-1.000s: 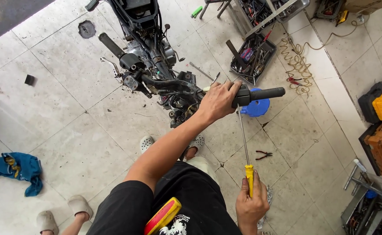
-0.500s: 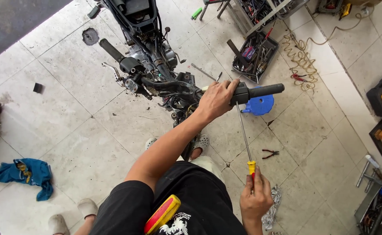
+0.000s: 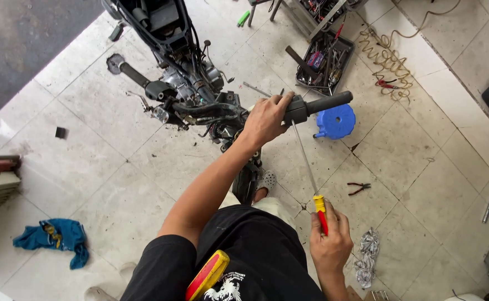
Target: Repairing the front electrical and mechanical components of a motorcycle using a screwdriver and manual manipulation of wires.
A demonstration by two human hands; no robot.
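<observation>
Left arm: I stretch it bare from lower centre up toward the frame's middle.
Left hand (image 3: 265,118): my fingers are curled closed, knuckles up.
Right hand (image 3: 329,242): low, right of centre, fist closed, thumb upward.

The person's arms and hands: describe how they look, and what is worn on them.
Both hands are bare: the left hand and right hand wear no gloves, rings or watch that can be seen. The left arm is uncovered up to a short black sleeve. Only the right wrist shows.
</observation>
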